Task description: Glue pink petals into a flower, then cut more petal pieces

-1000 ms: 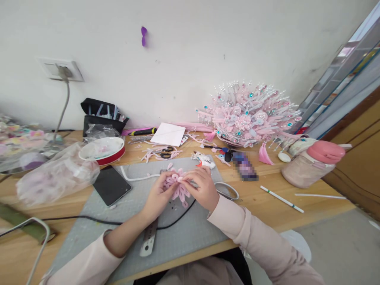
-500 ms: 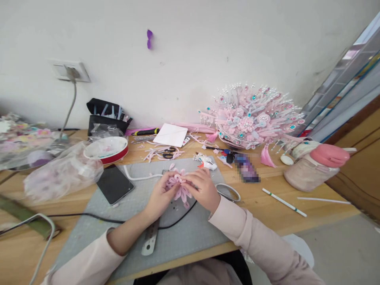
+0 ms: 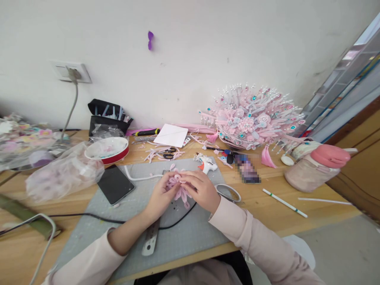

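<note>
A pink looped flower (image 3: 182, 193), which looks made of fuzzy pipe cleaner, is held up between my two hands over the grey cutting mat (image 3: 118, 241). My left hand (image 3: 161, 194) pinches it from the left, thumb and fingers closed on its petals. My right hand (image 3: 202, 189) has its fingertips pressed together at the flower's centre; whether a small piece sits between them is hidden. Below the hands a steel ruler (image 3: 151, 239) lies on the mat. Just behind my right hand rests a white glue gun (image 3: 208, 164) with an orange part.
A beaded pink headdress (image 3: 252, 118) stands at the back right, near a pink-lidded bottle (image 3: 317, 166). Scissors (image 3: 168, 153), a red-and-white bowl (image 3: 108, 150) and a black phone (image 3: 115, 184) lie beyond and left. A black cable (image 3: 97, 217) crosses the mat.
My right-hand fingers have shifted slightly at the flower's centre, and the glue gun behind them shows more. The flower and my left hand stay nearly in place.
</note>
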### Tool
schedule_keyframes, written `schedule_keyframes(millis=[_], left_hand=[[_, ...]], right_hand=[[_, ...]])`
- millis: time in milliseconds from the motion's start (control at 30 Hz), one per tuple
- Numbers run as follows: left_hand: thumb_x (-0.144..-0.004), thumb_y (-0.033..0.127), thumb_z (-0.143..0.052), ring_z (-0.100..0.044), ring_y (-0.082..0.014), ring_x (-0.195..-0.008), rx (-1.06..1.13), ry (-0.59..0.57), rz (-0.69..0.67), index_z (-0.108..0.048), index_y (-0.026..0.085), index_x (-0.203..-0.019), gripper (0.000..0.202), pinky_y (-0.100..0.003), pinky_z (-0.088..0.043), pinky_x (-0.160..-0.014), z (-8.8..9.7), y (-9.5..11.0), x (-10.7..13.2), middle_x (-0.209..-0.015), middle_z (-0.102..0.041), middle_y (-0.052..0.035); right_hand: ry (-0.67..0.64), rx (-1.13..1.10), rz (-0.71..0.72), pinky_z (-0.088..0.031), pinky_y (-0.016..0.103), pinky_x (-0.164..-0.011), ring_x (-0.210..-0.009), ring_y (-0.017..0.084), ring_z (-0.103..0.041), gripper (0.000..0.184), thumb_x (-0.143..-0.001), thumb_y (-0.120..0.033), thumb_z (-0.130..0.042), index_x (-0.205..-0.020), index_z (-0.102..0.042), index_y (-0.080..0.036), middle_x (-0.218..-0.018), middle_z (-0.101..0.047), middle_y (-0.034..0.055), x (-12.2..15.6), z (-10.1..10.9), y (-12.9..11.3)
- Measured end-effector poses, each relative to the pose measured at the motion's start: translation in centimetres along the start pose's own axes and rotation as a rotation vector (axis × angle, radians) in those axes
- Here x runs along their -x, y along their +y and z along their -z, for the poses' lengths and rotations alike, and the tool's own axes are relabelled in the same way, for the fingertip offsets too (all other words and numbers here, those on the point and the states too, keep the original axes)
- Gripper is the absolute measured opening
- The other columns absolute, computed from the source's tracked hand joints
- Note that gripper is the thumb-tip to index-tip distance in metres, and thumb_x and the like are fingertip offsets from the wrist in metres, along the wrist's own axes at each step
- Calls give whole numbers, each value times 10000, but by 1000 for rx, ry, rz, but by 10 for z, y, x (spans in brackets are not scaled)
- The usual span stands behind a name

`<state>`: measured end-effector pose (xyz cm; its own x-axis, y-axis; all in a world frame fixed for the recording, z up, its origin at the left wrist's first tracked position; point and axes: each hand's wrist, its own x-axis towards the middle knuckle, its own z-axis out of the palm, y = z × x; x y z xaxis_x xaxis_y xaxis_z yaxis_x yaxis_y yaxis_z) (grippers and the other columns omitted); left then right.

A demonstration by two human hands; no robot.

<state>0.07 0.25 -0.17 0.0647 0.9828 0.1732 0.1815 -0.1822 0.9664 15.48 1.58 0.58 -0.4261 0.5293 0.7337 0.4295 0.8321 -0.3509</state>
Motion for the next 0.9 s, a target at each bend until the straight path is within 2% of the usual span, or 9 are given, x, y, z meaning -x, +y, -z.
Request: schedule_keyframes(millis=[433,733,900], left_hand=[[-720,358,-557,-581,-158,-842,8,-11,-1,-522,171,-960,306,-281,-449,-797,1,-1,0,-920,-615,-29],[-730,339,-542,-578,-160,-848,-23,-24,-8,-538,166,-960,288,-286,-441,-816,1,-2,0,-914,-625,-33],[-726,341,-535,-579,-167,-841,-48,-10,-28,-549,167,-934,271,-285,-444,-801,1,-2,0,-900,-632,-40]], right_hand=[[-30,-49,-24,-431,333,-869,-1007,157,-578,155,-855,-207,-511,-992,-584,-199,-1051,-662,59,2,-1,3],[-101,16,-10,-394,325,-874,-1032,143,-565,197,-883,-204,-463,-1044,-577,-208,-1111,-647,46,3,-1,2],[-98,23,-4,-398,320,-859,-1000,135,-573,221,-901,-210,-424,-1052,-586,-213,-1087,-658,41,2,-1,2]])
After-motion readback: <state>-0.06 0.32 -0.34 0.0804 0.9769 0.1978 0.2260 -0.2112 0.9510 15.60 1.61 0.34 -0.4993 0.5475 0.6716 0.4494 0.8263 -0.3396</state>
